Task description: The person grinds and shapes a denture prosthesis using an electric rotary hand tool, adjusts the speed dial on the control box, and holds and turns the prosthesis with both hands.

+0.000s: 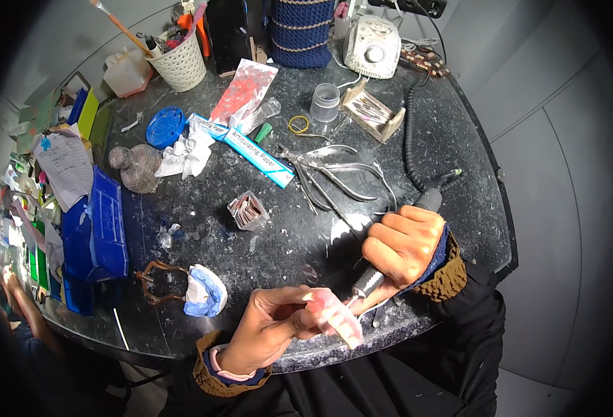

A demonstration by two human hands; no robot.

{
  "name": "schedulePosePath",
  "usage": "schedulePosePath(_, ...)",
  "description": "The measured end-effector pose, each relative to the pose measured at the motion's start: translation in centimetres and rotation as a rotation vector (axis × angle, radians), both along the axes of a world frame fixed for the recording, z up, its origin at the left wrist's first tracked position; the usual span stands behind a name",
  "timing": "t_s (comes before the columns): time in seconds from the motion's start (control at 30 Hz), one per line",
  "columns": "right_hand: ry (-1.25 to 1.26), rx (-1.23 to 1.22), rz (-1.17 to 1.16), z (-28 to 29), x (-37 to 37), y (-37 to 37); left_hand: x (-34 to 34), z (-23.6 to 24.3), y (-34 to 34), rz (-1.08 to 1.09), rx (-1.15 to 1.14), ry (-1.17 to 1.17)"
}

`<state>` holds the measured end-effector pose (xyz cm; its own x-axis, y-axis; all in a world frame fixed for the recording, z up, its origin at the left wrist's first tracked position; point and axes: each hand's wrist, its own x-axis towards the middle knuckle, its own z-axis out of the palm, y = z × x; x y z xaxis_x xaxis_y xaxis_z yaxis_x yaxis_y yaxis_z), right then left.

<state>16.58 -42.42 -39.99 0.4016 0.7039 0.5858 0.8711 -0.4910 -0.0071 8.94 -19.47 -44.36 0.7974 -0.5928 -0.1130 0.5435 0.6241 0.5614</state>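
My left hand (271, 323) pinches a pink denture piece (335, 318) with pale teeth, low in the view near the bench's front edge. My right hand (404, 247) grips a black and grey rotary handpiece (369, 281), whose metal bur reaches the denture; whether it touches is hard to tell. Left of my hands sits a dental cast (203, 292) in white and blue, attached to a brassy wire articulator (155, 278). Beyond my right hand lie metal pliers (334, 177). A small clear box of thin strips (248, 212) stands in the middle of the bench.
Blue bins (105, 229) and papers crowd the left; blue paper packets (257, 156), a pot (324, 104) and a wooden tray (370, 111) lie behind. A white drill control box (372, 45), with coiled cord (410, 139), stands at the back. Another person's hands (13, 292) show far left.
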Motion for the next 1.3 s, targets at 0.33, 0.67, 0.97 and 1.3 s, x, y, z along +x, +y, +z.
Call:
schedulePosePath(0.33,-0.057,0.018,0.04,-0.8,0.1,-0.1,-0.2,-0.1,0.0,0.021,0.03,0.008)
schedulePosePath(0.67,0.014,-0.069,0.041,-0.1,-0.5,-0.6,0.1,1.7,-0.3,0.006,0.187,0.073)
schedulePosePath(0.97,0.018,-0.113,0.009,0.6,-0.7,-0.7,0.0,1.6,-0.6,0.062,0.153,0.064)
schedulePosePath(1.3,-0.034,-0.107,-0.007,0.0,-0.7,-0.5,-0.1,1.1,-0.4,0.052,0.096,0.052)
